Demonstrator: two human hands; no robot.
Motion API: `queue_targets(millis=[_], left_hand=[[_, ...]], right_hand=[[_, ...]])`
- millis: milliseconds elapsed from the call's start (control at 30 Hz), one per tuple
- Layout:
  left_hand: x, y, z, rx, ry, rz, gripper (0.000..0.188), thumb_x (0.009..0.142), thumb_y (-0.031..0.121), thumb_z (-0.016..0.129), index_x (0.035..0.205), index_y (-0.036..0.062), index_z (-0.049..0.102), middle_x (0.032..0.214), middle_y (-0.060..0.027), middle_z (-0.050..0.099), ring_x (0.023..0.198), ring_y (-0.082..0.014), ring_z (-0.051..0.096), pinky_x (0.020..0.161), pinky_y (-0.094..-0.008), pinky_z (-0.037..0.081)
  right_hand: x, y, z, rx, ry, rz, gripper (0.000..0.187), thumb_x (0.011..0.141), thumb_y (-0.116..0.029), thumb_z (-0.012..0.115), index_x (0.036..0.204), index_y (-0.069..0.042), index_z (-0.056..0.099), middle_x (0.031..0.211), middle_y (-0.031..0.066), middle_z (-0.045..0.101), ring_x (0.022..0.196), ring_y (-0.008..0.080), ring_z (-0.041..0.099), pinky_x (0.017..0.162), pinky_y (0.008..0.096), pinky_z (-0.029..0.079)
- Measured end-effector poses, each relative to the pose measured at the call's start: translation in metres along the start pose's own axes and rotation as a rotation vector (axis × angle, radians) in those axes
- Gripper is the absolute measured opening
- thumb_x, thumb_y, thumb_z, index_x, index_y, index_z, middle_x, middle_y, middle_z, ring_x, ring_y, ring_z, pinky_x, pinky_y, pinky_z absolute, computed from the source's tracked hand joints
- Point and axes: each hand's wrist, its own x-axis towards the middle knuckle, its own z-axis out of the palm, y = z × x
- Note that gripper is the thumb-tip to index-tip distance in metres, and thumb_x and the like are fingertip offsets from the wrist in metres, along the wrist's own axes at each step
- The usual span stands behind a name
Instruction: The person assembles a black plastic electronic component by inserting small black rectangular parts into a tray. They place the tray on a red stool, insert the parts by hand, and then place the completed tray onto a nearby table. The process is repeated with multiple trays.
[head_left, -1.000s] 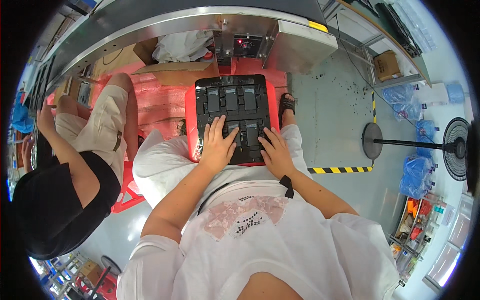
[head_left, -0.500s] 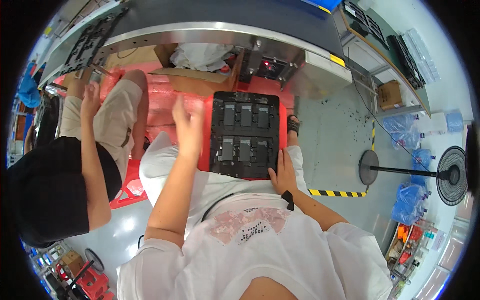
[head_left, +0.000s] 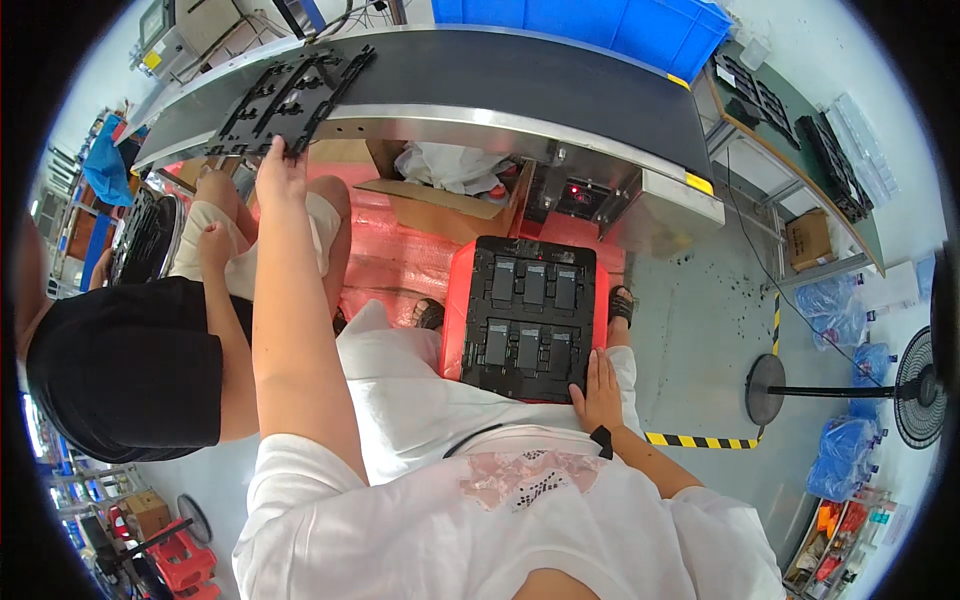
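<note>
My left hand (head_left: 281,172) is stretched far out to the left and grips the near edge of a flat black plastic frame (head_left: 290,98) lying on the dark conveyor belt (head_left: 480,70). My right hand (head_left: 600,388) rests flat on the near right corner of a black tray (head_left: 530,318) with several grey rectangular parts in its slots. That tray lies on a red support (head_left: 455,315) over my lap.
A person in a black top (head_left: 120,365) sits close on my left, knees under the conveyor. Cardboard box with white cloth (head_left: 450,175) lies below the belt. Blue bin (head_left: 640,25) behind the belt. Side table with black trays (head_left: 800,130) right; a standing fan (head_left: 915,390) far right.
My left hand left the tray on my lap, swung up and left, and now holds the black frame on the conveyor. My right hand slid to the tray's near right corner.
</note>
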Motion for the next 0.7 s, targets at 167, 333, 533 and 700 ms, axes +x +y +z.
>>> queue_targets(millis=[167,333,533,700], left_hand=[[-0.087,-0.001,-0.011,-0.203,-0.22,-0.216,0.028,0.089,0.005,0.052,0.117,0.0056,0.049,0.115,-0.01,0.056,0.102,-0.0212,0.056,0.087,-0.038,0.046],[-0.211,0.016,-0.071,-0.178,-0.172,-0.448,0.03,0.089,0.019,0.054,0.113,0.0027,0.057,0.106,-0.0095,0.062,0.095,-0.0217,0.06,0.085,-0.0305,0.047],[-0.285,0.037,-0.102,0.486,-0.443,-0.852,0.035,0.086,0.023,0.061,0.111,-0.0019,0.057,0.098,-0.0063,0.065,0.084,-0.0137,0.062,0.077,-0.0258,0.048],[-0.303,-0.004,-0.078,0.562,-0.473,-0.77,0.032,0.09,0.022,0.055,0.111,-0.0022,0.057,0.1,-0.0056,0.063,0.087,-0.0123,0.059,0.08,-0.0248,0.045]], right_hand=[[-0.004,0.003,-0.001,-0.021,0.014,0.03,0.073,0.085,-0.032,0.051,0.139,0.005,0.017,0.142,0.0251,0.022,0.129,0.041,0.025,0.107,0.0448,0.023],[-0.004,0.005,-0.001,-0.035,0.063,-0.013,0.075,0.084,-0.036,0.053,0.138,0.006,0.021,0.14,0.0247,0.027,0.129,0.0396,0.028,0.105,0.044,0.027],[-0.005,0.006,0.0,-0.048,0.081,-0.03,0.073,0.085,-0.035,0.053,0.137,0.007,0.023,0.14,0.0249,0.027,0.129,0.0384,0.027,0.106,0.0427,0.027],[-0.004,0.006,0.001,-0.052,0.119,-0.036,0.073,0.086,-0.035,0.053,0.138,0.005,0.022,0.14,0.0228,0.027,0.131,0.0347,0.027,0.104,0.0425,0.03]])
